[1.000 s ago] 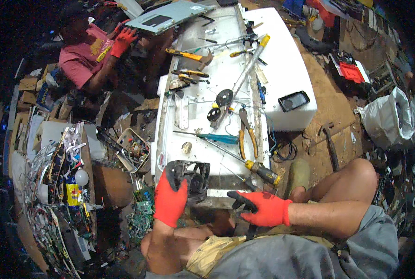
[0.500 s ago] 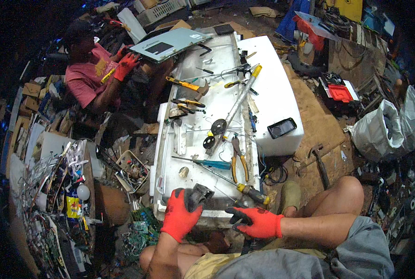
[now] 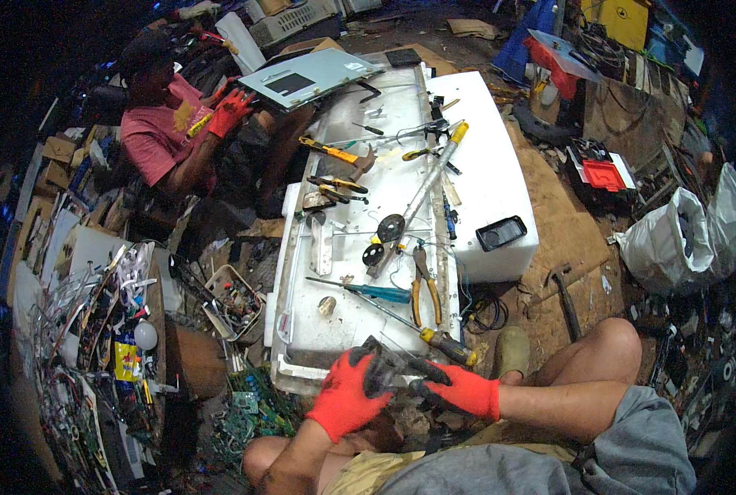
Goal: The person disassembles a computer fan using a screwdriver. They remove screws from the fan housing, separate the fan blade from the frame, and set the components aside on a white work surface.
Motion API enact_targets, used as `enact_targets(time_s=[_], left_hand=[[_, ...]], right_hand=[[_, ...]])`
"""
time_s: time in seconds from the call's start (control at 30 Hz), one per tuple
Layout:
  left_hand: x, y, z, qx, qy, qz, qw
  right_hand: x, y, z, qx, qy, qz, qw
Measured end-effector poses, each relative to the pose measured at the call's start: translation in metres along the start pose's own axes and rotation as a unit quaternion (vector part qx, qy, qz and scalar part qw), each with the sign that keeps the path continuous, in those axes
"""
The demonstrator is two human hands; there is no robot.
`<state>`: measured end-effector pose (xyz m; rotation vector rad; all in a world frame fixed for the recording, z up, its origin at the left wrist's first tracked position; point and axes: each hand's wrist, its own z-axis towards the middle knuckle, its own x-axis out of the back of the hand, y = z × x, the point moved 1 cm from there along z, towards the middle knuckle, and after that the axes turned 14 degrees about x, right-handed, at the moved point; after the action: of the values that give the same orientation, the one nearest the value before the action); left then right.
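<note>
My left hand point(image 3: 350, 398), in a red glove with dark fingertips, grips a small dark blocky part point(image 3: 379, 371) just over the near edge of the white table point(image 3: 343, 328). My right hand point(image 3: 458, 389), gloved the same way, meets the part's right side with its fingers bent around it; the exact contact is blurred. Just beyond my hands lie a screwdriver with a yellow and black handle point(image 3: 449, 346), orange-handled pliers point(image 3: 425, 289) and a teal-handled screwdriver point(image 3: 382, 292).
Across the table lie a claw hammer point(image 3: 341, 155) and a long metal bar point(image 3: 428, 183). A phone point(image 3: 500, 233) rests on the white block at right. A co-worker at far left holds a pale flat panel point(image 3: 306, 77). Scrap heaps point(image 3: 96, 363) and circuit boards point(image 3: 256, 408) flank me.
My left hand has carried the dark part rightward and slightly nearer to me. My right hand's fingers have come against it. The co-worker's panel has shifted slightly.
</note>
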<state>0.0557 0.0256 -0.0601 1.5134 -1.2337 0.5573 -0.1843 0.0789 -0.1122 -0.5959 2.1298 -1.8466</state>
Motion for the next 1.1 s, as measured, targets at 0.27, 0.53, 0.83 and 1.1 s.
enact_targets(time_s=[0.27, 0.53, 0.83, 1.1], left_hand=[[-0.032, 0.022, -0.012, -0.022, 0.007, 0.134, 0.991], [-0.02, 0.008, -0.006, -0.027, -0.037, -0.046, 0.998], [0.007, -0.005, 0.006, 0.023, -0.06, -0.009, 0.998], [-0.004, -0.029, 0.022, 0.008, -0.085, -0.103, 0.991]], right_hand=[[-0.005, 0.003, 0.008, 0.02, 0.012, 0.07, 0.997], [-0.013, 0.015, 0.002, 0.009, 0.002, 0.035, 0.999], [-0.005, 0.003, 0.012, 0.066, -0.003, 0.082, 0.994], [-0.006, 0.009, 0.008, -0.013, -0.012, 0.009, 1.0]])
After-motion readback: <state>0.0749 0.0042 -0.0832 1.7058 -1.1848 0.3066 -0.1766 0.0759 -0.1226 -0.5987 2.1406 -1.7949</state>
